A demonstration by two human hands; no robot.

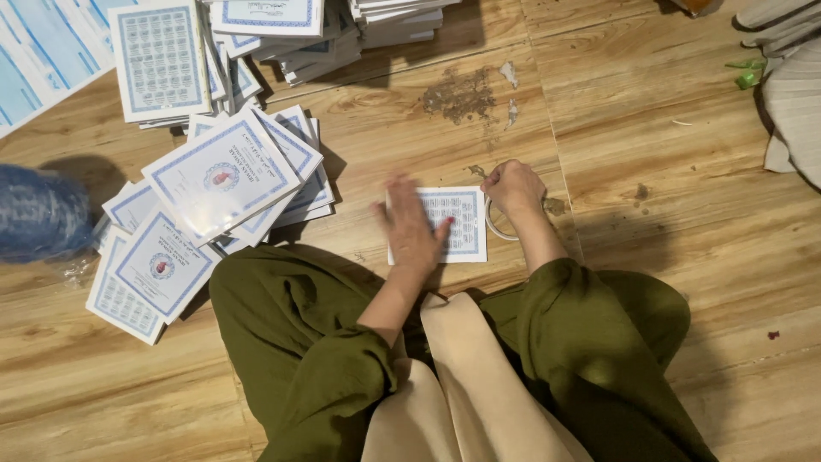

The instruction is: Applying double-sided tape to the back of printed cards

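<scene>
Left hand (pixel 409 229), fingers spread flat, presses on a blue-bordered white booklet (pixel 457 224) lying on the wooden floor (pixel 650 205). Right hand (pixel 513 188), its grip closed on a tape roll (pixel 496 224), rests just beside the booklet's right edge. Booklet stacks (pixel 224 175) lie left.

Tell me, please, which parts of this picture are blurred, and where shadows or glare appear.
Head view: the left hand is motion-blurred over the booklet; the right hand is sharper; a blue blur sits at the left edge; soft shadows fall beside the booklet piles; mild glare lies on the floor.
</scene>
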